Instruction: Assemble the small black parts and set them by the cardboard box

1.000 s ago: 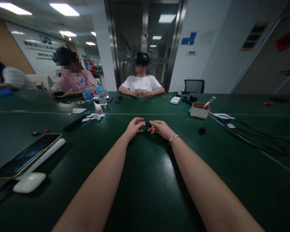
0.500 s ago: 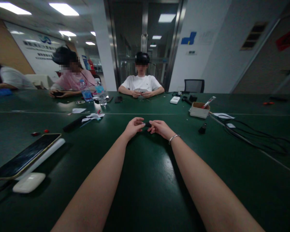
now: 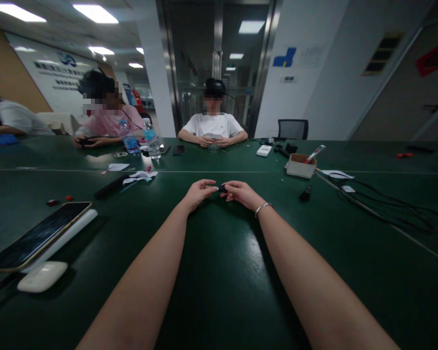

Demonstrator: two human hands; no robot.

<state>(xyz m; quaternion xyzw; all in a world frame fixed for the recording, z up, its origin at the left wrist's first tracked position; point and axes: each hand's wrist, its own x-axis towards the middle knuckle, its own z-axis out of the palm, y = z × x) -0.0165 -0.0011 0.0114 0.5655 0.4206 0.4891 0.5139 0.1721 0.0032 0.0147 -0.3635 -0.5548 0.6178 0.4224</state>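
My right hand (image 3: 242, 193), with a silver bangle at the wrist, is closed on a small black object (image 3: 221, 188) just above the green table. The object is short and has a pale left end; its kind is too small to make out. My left hand (image 3: 200, 193) reaches in from the other side, thumb and forefinger pinched at that pale end. Fingers hide part of the object. Off to the right of my hands, a small black piece (image 3: 306, 194) stands on the table (image 3: 219, 272).
At left lie a phone (image 3: 40, 233) on a white block, a white rounded case (image 3: 43, 276) and crumpled paper (image 3: 142, 176). A small box (image 3: 301, 166) and black cables (image 3: 390, 204) are at right. Water bottles (image 3: 152, 141) and seated people (image 3: 213, 126) are across the table.
My left hand has shifted slightly left, its fingers a little straighter. My right hand and the small black object stay almost where they were.
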